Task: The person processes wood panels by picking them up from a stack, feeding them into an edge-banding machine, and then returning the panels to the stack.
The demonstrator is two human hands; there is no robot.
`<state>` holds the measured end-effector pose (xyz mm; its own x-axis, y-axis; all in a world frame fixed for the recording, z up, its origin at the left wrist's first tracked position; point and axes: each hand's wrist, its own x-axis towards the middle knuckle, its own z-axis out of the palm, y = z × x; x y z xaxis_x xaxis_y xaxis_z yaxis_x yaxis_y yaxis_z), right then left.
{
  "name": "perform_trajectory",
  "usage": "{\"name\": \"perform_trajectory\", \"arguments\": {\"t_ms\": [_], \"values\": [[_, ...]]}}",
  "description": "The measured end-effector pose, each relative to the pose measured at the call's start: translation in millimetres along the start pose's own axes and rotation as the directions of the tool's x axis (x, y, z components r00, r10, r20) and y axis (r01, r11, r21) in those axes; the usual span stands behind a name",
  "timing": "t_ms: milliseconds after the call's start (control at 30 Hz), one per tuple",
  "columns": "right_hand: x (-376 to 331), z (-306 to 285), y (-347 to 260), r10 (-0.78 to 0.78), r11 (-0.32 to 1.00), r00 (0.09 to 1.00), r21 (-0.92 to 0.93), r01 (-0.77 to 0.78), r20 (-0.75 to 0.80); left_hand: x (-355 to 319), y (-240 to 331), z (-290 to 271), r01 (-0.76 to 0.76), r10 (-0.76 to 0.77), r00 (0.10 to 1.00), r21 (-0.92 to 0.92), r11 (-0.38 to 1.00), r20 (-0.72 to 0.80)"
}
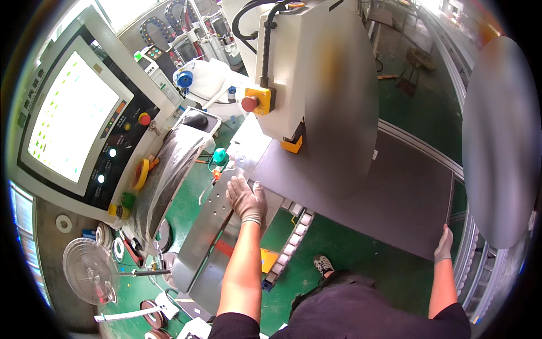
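A large flat dark grey panel (406, 198) reaches from under the machine head out to the right. My left hand (247, 200), in a thin pale glove, lies flat with its fingers stretched forward. It rests where the panel's left end meets the metal machine table (206, 226). At the panel's near right corner, my right hand (444, 246), also gloved, is closed around the edge; its fingers are partly hidden. Above the panel stands the pale machine head (285, 68), with a yellow-orange block (292, 145) at its lower end close to the panel.
A control console (73, 118) with a lit screen stands at left. A red stop button (249, 104) sits on the machine head. In front of the panel runs a chain of white rollers (291, 246). A fan (90, 271) is at lower left; metal rails (474, 271) line the right.
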<state>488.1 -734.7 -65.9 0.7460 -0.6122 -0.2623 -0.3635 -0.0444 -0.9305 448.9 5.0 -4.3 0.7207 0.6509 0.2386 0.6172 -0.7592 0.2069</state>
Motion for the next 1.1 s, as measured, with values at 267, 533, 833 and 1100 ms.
{"name": "perform_trajectory", "arguments": {"t_ms": [267, 533, 833, 1100], "values": [[-112.7, 170.4, -78.3, -0.675, 0.261, 0.586, -0.598, 0.758, 0.449, -115.7, -53.0, -28.4, -0.183, 0.188, 0.978, -0.066, 0.981, 0.090], [-362.6, 348.8, -76.4, -0.615, 0.099, -0.343, 0.501, 0.860, 0.710, -377.4, -207.1, -142.4, 0.412, -0.421, 0.906, 0.139, 0.900, 0.040], [-529.2, 309.4, -6.0, -0.146, -0.042, -0.688, 0.691, 0.722, 0.711, -788.7, -213.9, -206.8, 0.640, -0.355, -0.703, -0.331, -0.693, -0.616], [-522.6, 348.4, 14.9, 0.164, -0.038, -0.619, 0.632, 0.774, 0.768, -792.0, -171.2, -173.2, 0.629, -0.677, -0.726, -0.512, -0.585, -0.119]]}}
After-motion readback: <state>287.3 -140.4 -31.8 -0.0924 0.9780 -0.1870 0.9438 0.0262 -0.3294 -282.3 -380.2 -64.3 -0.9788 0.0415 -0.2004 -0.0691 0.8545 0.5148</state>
